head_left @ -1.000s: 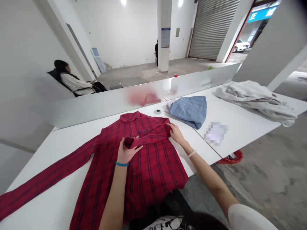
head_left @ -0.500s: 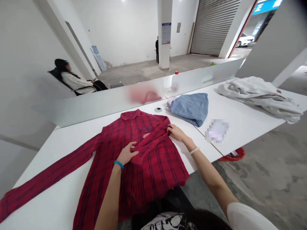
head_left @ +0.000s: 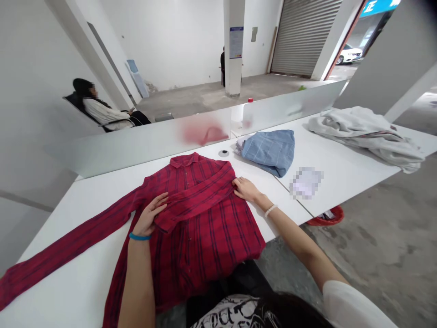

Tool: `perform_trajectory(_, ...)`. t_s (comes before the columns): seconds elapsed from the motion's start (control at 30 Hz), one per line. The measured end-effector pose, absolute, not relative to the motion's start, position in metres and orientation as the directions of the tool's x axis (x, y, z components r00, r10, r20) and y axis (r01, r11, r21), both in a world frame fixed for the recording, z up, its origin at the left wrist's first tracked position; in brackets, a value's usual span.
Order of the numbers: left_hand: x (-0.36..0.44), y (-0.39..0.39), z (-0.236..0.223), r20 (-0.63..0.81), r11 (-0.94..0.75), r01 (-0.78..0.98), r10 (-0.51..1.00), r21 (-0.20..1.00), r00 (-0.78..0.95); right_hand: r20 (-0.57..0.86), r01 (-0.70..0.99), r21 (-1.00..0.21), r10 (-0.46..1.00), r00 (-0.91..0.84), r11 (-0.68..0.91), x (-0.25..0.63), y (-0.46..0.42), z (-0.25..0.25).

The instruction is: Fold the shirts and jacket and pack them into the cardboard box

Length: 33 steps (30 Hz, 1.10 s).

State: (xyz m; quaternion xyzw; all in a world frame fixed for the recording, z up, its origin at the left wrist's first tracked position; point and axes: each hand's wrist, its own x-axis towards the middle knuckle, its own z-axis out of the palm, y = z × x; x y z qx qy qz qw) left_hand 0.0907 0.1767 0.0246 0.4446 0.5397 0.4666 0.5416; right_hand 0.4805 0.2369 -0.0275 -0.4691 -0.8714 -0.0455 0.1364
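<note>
A red plaid shirt (head_left: 218, 228) with dark stripes lies front up on the white table (head_left: 82, 273), its collar away from me. One sleeve is stretched out to the left; the other sleeve (head_left: 198, 196) is folded across the chest. At that folded sleeve's cuff end, my left hand (head_left: 148, 216), with a blue wristband, rests with fingers extended and a little apart. My right hand (head_left: 245, 189), wearing a pale bracelet, pinches the cloth at the sleeve's fold on the shirt's right edge. The shirt's hem hangs over the near table edge.
A folded blue checked garment (head_left: 269, 150) lies right of the shirt, near a blurred pale item (head_left: 306, 183). Farther right is a heap of light grey cloth (head_left: 365, 132). A frosted divider (head_left: 153, 148) runs behind. Below the table edge sits a red basket (head_left: 327, 217). A person (head_left: 102, 109) sits beyond.
My left hand has moved left, and the folded sleeve now reaches farther across the chest and lies flatter. My right hand has stayed at the fold.
</note>
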Motion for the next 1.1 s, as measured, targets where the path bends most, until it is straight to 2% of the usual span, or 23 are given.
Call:
perform_trajectory(0.17, 0.072, 0.179, 0.019, -0.093, 0.092, -0.013, 0.984, 0.996, -0.154, 0.247, 0.880, 0.012, 0.851, -0.463, 0.475, 0.466, 0.247, -0.022)
perform_trajectory(0.27, 0.059, 0.174, 0.008, -0.093, 0.101, 0.031, 0.978, 0.994, -0.187, 0.234, 0.863, 0.062, 0.833, -0.501, 0.501, 0.460, 0.242, -0.022)
perform_trajectory(0.37, 0.043, 0.169, -0.008, -0.137, 0.161, 0.155, 0.978, 0.975, -0.157, 0.183, 0.780, 0.087, 0.760, -0.624, 0.619, 0.457, 0.229, -0.025)
perform_trajectory(0.43, 0.033, 0.167, -0.016, -0.138, 0.170, 0.267, 0.981, 0.948, -0.135, 0.174, 0.722, 0.050, 0.706, -0.687, 0.690, 0.459, 0.222, -0.022)
perform_trajectory(0.5, 0.028, 0.166, -0.020, -0.083, 0.139, 0.403, 0.985, 0.905, -0.152, 0.226, 0.714, -0.015, 0.698, -0.679, 0.700, 0.460, 0.220, -0.017)
perform_trajectory(0.6, 0.040, 0.166, -0.018, 0.170, -0.006, 0.667, 0.969, 0.745, -0.181, 0.360, 0.792, -0.137, 0.775, -0.519, 0.595, 0.458, 0.229, -0.013)
perform_trajectory(0.67, 0.061, 0.164, -0.017, 0.285, -0.131, 0.785, 0.957, 0.605, -0.060, 0.377, 0.837, -0.193, 0.826, -0.418, 0.512, 0.454, 0.240, -0.019)
perform_trajectory(0.77, 0.097, 0.156, -0.026, 0.208, -0.231, 0.861, 0.967, 0.453, 0.150, 0.226, 0.901, -0.185, 0.909, -0.351, 0.394, 0.445, 0.253, -0.036)
perform_trajectory(0.83, 0.112, 0.150, -0.037, 0.157, -0.230, 0.912, 0.970, 0.338, 0.186, 0.123, 0.952, -0.145, 0.960, -0.252, 0.269, 0.440, 0.258, -0.045)
perform_trajectory(0.9, 0.117, 0.145, -0.048, 0.163, -0.233, 0.943, 0.967, 0.237, 0.198, 0.126, 0.977, -0.112, 0.978, -0.165, 0.180, 0.433, 0.263, -0.047)
perform_trajectory(0.97, 0.115, 0.142, -0.055, 0.182, -0.247, 0.955, 0.959, 0.165, 0.216, 0.218, 0.973, -0.091, 0.957, -0.190, 0.214, 0.423, 0.267, -0.044)
perform_trajectory(1.03, 0.113, 0.141, -0.058, 0.185, -0.252, 0.959, 0.956, 0.126, 0.227, 0.277, 0.944, -0.077, 0.917, -0.288, 0.320, 0.414, 0.274, -0.040)
perform_trajectory(1.1, 0.112, 0.139, -0.057, 0.189, -0.252, 0.962, 0.955, 0.108, 0.229, 0.227, 0.925, -0.091, 0.912, -0.342, 0.370, 0.407, 0.282, -0.038)
